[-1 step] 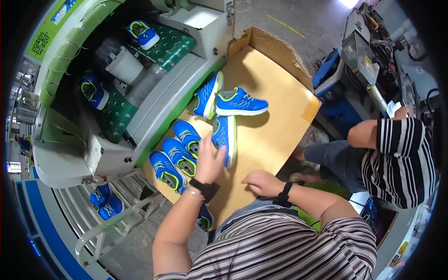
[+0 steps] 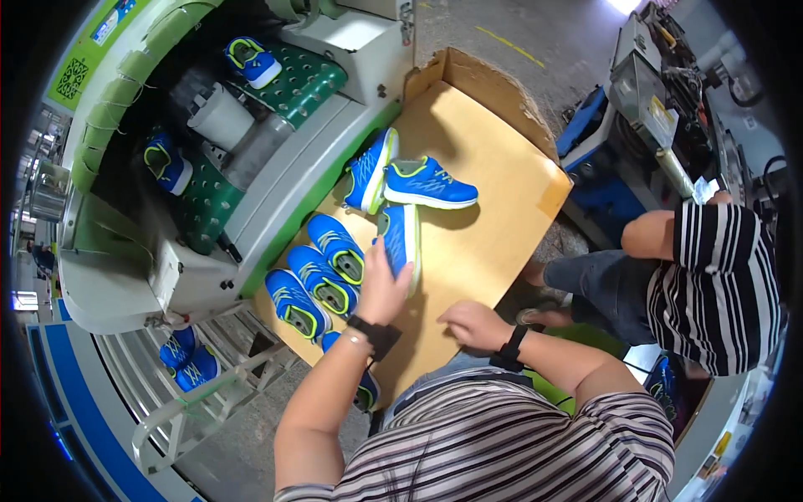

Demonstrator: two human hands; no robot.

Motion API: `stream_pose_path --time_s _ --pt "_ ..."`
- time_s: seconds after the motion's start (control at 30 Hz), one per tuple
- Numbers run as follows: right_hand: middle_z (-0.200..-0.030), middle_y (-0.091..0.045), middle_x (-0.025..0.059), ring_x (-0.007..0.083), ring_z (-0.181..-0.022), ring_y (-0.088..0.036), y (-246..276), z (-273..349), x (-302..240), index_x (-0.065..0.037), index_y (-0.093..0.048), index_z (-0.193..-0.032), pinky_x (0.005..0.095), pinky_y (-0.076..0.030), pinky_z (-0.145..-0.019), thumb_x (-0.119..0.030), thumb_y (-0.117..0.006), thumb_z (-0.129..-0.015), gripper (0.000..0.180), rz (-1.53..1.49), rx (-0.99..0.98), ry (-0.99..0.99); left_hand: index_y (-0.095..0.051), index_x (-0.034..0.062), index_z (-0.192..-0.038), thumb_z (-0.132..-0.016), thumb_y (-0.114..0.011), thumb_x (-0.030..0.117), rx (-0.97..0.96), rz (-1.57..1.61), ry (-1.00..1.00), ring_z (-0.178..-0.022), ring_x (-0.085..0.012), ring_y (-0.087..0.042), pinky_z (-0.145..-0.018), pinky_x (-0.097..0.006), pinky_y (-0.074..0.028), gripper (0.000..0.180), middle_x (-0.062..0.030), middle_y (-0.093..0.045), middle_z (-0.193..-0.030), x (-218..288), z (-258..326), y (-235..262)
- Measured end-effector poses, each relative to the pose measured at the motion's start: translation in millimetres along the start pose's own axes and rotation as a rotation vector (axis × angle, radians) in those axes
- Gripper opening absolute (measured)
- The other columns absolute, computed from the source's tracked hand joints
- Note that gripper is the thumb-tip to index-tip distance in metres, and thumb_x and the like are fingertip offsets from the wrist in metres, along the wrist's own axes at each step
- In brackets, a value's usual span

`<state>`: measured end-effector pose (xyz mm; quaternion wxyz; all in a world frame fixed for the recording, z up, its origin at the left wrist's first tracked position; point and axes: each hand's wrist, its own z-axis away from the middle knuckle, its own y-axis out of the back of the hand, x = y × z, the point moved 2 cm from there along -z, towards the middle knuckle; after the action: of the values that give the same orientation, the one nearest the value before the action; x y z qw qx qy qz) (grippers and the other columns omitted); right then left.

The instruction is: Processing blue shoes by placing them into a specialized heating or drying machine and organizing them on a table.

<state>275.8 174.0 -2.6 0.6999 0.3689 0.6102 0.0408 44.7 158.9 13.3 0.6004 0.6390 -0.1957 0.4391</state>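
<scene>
My left hand [image 2: 386, 289] reaches over the near end of a blue sports shoe [image 2: 405, 233] lying on its side, its fingers and thumb spread against it. My right hand [image 2: 474, 325] hovers above the cardboard surface [image 2: 477, 243], empty, with loosely bent fingers. Just beyond the left hand, a shoe on its side [image 2: 370, 173] leans beside an upright shoe [image 2: 430, 183]. To the left, three blue shoes with lime collars stand in a row: an outer one [image 2: 292, 303], a middle one [image 2: 322, 280] and a far one [image 2: 335, 248]. More blue shoe parts show under my left forearm.
A machine [image 2: 288, 171] with green perforated conveyors stands at the left, carrying a far shoe [image 2: 253, 63] and a nearer shoe [image 2: 169, 165]. Below it, blue shoes [image 2: 190, 360] rest on a metal rack [image 2: 171, 418]. At the right, a person in stripes [image 2: 723, 284] stands beside a workbench.
My left hand has moved slightly right, further over the shoe on its side. My right hand has barely moved.
</scene>
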Motion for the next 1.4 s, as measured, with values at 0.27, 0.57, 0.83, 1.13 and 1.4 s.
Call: stream_pose_path --time_s 0.27,0.57,0.83,1.13,1.4 --pt "-0.125 -0.056 0.0213 0.0395 -0.119 -0.049 66.6 -22.9 42.0 -0.001 -0.054 -0.126 0.0440 -0.039 -0.106 -0.010 -0.065 -0.085 0.044 0.259 0.450 -0.221 -0.024 0.0048 -0.153 -0.080 -0.062 0.001 0.020 -0.200 -0.077 -0.126 -0.0497 -0.045 -0.098 -0.049 -0.044 0.083 -0.0249 -0.017 -0.159 4.3 34.1 -56.3" --pt "-0.125 -0.058 0.0168 0.0357 -0.119 -0.053 109.3 -143.1 82.5 -0.004 -0.042 -0.141 0.0456 -0.043 -0.103 -0.027 -0.082 -0.073 0.082 0.551 0.325 -0.398 -0.032 0.0034 -0.149 -0.081 -0.075 0.023 -0.002 -0.538 -0.186 -0.123 -0.0471 -0.046 -0.104 -0.053 -0.038 0.083 -0.0282 -0.027 -0.153 10.5 123.8 -9.8" --pt "-0.116 -0.061 0.0096 0.0290 -0.113 -0.056 100.0 -97.7 103.4 -0.012 -0.056 -0.124 0.0451 -0.041 -0.097 -0.009 -0.065 -0.078 0.047 0.804 0.196 -0.003 -0.014 -0.0044 -0.153 -0.092 -0.066 0.039 -0.227 0.374 0.405 -0.133 -0.0425 -0.041 -0.111 -0.045 -0.034 0.091 -0.0347 -0.035 -0.143 -23.8 146.7 -55.3" --pt "-0.138 -0.049 0.0292 0.0422 -0.137 -0.038 101.4 -35.9 95.2 0.004 -0.047 -0.137 0.0478 -0.032 -0.113 -0.028 -0.061 -0.095 0.054 0.050 0.685 -0.378 -0.064 0.0015 -0.122 -0.093 -0.051 0.006 -0.247 0.184 0.128 -0.092 -0.0172 -0.067 -0.086 -0.030 -0.051 0.032 -0.0085 -0.072 -0.094 -14.5 51.8 -17.1" --pt "-0.147 -0.034 0.0297 0.0450 -0.134 -0.038 39.8 -23.9 60.9 -0.008 -0.019 -0.154 0.0456 -0.033 -0.113 -0.001 -0.072 -0.079 0.092 -0.058 0.815 -0.443 -0.042 -0.0100 -0.139 -0.091 -0.060 0.042 0.240 -0.008 0.506 -0.129 -0.0382 -0.051 -0.108 -0.040 -0.038 0.074 -0.0296 -0.052 -0.138 -69.1 -156.4 49.4"
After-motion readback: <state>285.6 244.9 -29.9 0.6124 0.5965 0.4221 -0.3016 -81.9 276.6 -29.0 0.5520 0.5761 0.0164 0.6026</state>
